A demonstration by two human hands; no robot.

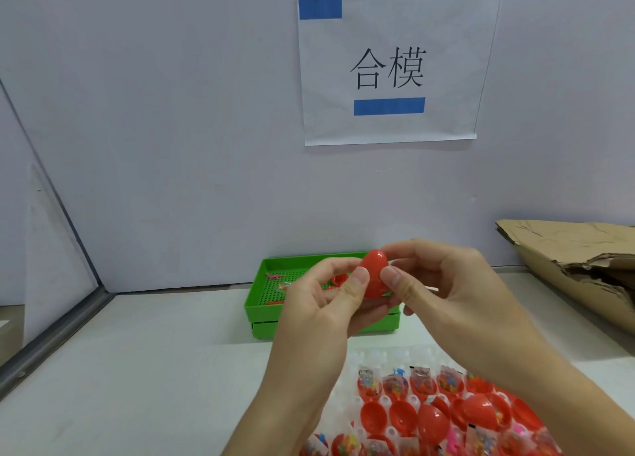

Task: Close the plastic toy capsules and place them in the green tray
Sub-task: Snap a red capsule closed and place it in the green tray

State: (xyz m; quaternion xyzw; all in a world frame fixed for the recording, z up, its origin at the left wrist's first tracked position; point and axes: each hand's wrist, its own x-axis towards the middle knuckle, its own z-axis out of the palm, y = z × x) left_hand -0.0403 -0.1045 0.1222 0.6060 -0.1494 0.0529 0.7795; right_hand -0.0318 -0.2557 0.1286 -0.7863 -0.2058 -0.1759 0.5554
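A red egg-shaped plastic capsule (pixel 374 270) is held up between both hands, above the front of the green tray (pixel 261 304). My left hand (pixel 319 304) grips it from the left with thumb and fingers. My right hand (pixel 443 283) pinches it from the right, thumb on its front. The capsule's halves look joined. In the tray lie a red capsule part (pixel 338 279), a small pink toy (pixel 275 276) and a small packet, partly hidden by my hands.
A white holder at the bottom (pixel 388 407) carries several open red capsule halves with small toys in them, plus a closed red egg (pixel 433 421). Torn cardboard (pixel 577 266) lies at the right. A wall with a paper sign (pixel 391 67) stands behind the tray.
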